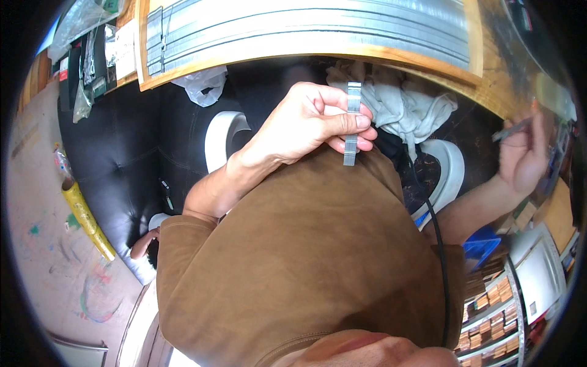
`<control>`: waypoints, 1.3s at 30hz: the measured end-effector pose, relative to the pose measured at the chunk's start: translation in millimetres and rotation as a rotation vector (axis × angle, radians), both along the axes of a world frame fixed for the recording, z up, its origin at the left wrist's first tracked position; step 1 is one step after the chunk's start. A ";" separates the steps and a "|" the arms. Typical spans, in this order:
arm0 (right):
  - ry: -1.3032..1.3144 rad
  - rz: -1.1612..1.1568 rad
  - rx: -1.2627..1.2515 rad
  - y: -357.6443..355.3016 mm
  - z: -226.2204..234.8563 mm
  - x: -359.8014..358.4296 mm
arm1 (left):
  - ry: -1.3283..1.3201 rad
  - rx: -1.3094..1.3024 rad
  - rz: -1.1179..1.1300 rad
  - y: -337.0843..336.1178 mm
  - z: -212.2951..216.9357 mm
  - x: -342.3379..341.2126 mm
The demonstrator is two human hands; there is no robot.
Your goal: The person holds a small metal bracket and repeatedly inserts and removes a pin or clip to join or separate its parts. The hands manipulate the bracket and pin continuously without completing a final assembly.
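Observation:
My left hand (312,116) is raised in front of my chest, thumb and fingers closed on a short grey metal strip (350,156) marked with fine crosswise lines. The strip stands nearly upright, sticking out above and below the fingers. Out at the far right, my right hand (524,153) is blurred by motion; its fingers hold a small grey piece (512,129) over the table's right side. Ahead of both hands lies a wooden-framed tray (143,55) filled with long rows of silvery-grey metal strips.
White cloth (403,110) hangs below the tray, beside a white chair arm (449,171). A clear plastic bag (205,88) lies left. A black cord (437,244) runs down my right side. A black sofa (116,140), another person's arm (143,243) and a yellow roll (87,217) are left.

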State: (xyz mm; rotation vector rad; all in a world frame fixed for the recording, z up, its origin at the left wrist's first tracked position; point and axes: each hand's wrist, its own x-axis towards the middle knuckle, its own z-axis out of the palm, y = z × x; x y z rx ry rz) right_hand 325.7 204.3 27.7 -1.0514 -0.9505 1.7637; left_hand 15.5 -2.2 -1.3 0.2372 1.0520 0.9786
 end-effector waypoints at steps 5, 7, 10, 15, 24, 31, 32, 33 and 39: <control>-0.329 0.481 0.026 -70.4 -20.9 -83.7 | 0.040 -0.040 -0.015 -1.5 -1.3 0.9; -0.245 0.596 -0.059 -86.3 -32.7 -112.6 | 0.042 -0.027 -0.037 -0.7 -1.2 1.2; -0.119 0.658 -0.173 -94.4 -53.2 -128.3 | 0.058 0.012 -0.071 -2.1 -4.9 2.0; -0.083 0.699 -0.135 -101.1 -58.3 -133.2 | 0.073 -0.014 -0.085 -6.7 -11.0 1.8; -0.087 0.709 -0.036 -101.3 -62.4 -138.1 | 0.070 0.039 -0.056 -6.0 -13.8 6.8; 0.028 0.565 -0.193 -101.9 -73.0 -148.8 | 0.055 0.038 -0.073 16.0 -8.5 -10.4; 0.093 0.562 -0.239 -101.5 -71.9 -151.5 | 0.062 0.073 -0.072 19.5 -10.4 -13.6; 0.158 0.562 -0.285 -100.2 -72.1 -153.4 | 0.095 0.102 -0.092 21.3 -12.7 -17.3; 0.175 0.510 -0.274 -103.1 -81.0 -157.3 | 0.065 0.125 -0.033 21.6 -15.1 -17.7</control>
